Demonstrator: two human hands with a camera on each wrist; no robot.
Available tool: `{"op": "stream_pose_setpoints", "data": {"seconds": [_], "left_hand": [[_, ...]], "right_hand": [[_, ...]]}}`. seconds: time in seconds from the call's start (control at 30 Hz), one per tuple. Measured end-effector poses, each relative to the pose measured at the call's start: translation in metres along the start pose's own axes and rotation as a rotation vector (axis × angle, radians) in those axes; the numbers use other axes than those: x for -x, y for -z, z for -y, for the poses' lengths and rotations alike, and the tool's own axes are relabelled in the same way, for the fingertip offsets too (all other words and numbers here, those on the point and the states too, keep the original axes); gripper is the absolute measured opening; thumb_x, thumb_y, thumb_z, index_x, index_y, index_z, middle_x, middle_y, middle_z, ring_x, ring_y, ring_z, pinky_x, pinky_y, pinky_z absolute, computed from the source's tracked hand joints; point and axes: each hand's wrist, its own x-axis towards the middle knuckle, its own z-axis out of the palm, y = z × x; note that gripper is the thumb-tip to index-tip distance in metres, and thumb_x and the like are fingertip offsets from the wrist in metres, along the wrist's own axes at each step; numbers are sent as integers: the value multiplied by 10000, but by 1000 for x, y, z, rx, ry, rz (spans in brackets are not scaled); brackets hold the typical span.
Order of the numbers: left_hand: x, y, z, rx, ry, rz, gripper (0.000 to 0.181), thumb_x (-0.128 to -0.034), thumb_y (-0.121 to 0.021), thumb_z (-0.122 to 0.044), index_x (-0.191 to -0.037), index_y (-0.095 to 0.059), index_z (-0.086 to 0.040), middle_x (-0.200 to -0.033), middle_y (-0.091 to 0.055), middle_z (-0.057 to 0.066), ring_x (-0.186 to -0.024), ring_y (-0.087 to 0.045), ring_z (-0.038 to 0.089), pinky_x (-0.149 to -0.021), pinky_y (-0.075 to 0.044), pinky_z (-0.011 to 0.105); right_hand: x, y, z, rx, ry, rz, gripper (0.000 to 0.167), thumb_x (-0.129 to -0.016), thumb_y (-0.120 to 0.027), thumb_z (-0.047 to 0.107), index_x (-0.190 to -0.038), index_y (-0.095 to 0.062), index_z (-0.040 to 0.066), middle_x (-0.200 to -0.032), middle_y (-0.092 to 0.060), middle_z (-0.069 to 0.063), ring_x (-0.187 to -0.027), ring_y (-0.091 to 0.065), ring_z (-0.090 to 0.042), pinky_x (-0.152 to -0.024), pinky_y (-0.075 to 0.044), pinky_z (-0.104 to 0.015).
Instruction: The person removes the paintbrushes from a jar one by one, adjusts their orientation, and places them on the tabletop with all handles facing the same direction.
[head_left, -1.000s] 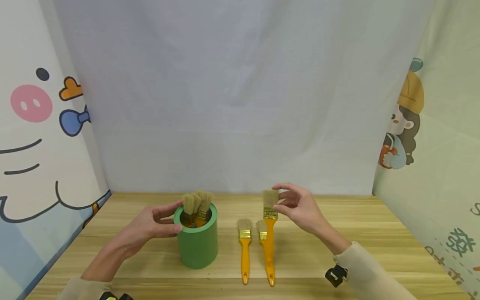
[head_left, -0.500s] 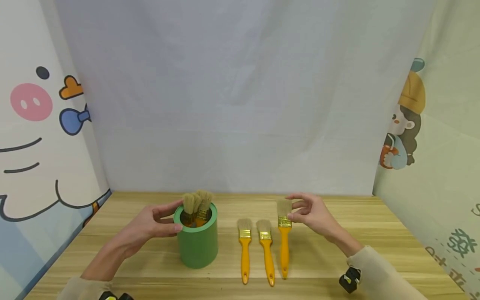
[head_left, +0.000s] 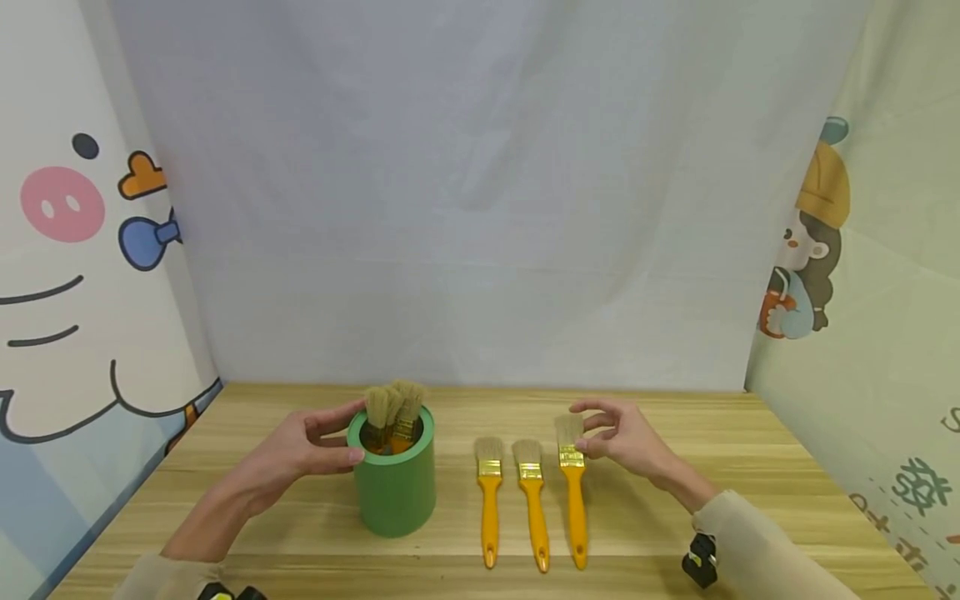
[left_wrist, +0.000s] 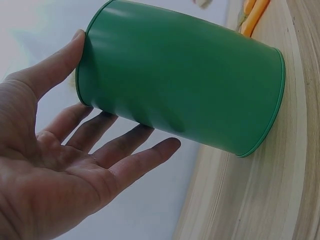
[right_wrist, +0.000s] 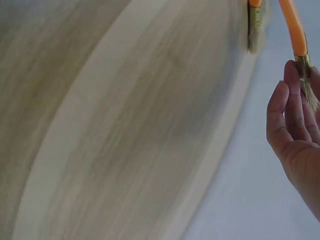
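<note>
A green can point(head_left: 396, 500) stands upright on the wooden table, with several paintbrushes point(head_left: 378, 408) in it, bristles up. My left hand point(head_left: 309, 450) touches the can's left side near the rim, its thumb and fingers nearly straight; in the left wrist view the palm stays apart from the green wall point(left_wrist: 175, 75). With thumb and fingers my right hand point(head_left: 626, 442) pinches a paintbrush point(head_left: 576, 517) near its bristles and metal band. Its orange handle points toward me. Whether this brush lies fully on the table I cannot tell.
Two more orange-handled paintbrushes, a left one point(head_left: 491, 508) and a middle one point(head_left: 536, 512), lie side by side between the can and the pinched brush. Behind the table point(head_left: 300, 533) hangs a pale cloth point(head_left: 465, 208); printed cloths flank both sides.
My right hand has carried the paintbrush rightward from over the middle brush, then lowered it slightly toward me, beside the others. The left hand and the can have stayed put.
</note>
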Motion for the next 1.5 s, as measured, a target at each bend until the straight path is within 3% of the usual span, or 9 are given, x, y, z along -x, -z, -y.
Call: {"op": "stream_pose_setpoints", "data": {"seconds": [0.37, 0.63, 1.13, 1.4, 1.5], "left_hand": [[-1, -1, 2, 10, -10, -13, 838, -975, -776, -108, -1637, -282, 33, -1675, -252, 256, -1434, -408, 513, -1006, -562, 426], [-1, -1, 2, 8, -3, -19, 840, -973, -777, -113, -1639, -285, 28, -1675, -256, 254, -1432, -416, 511, -1017, -555, 447], [-1, -1, 1, 12, -1, -19, 843, -971, -778, -110, -1639, -284, 31, -1679, -249, 247, -1432, -417, 510, -1008, -561, 429], [-1, 0, 1, 4, -1, -14, 837, -979, -769, -114, -1643, -279, 24, -1685, -239, 244, -1439, -406, 510, -1029, -545, 474], [-1, 0, 1, 2, -1, -9, 836, -982, -766, -117, -1645, -276, 22, -1685, -235, 244, -1441, -401, 513, -1035, -540, 483]], "right_hand": [[-3, -3, -12, 1, -31, 40, 520, -947, -759, -28, -1405, -545, -147, -1122, -684, -267, -908, -745, -326, -773, -640, -474], [-7, -5, -20, 83, -46, 50, 471, -932, -780, -14, -1358, -606, -113, -1073, -738, -230, -867, -723, -256, -658, -584, -310], [-12, -2, -34, 184, -35, 53, 444, -923, -811, 31, -1307, -638, -109, -1100, -734, -217, -938, -716, -276, -738, -581, -304], [-15, -3, -34, 219, -6, 64, 441, -918, -815, 37, -1292, -641, -118, -1067, -739, -206, -782, -615, -191, -638, -475, -248], [-16, -5, -32, 231, 10, 69, 439, -911, -819, 37, -1281, -645, -122, -1061, -737, -200, -795, -610, -198, -644, -471, -248]]}}
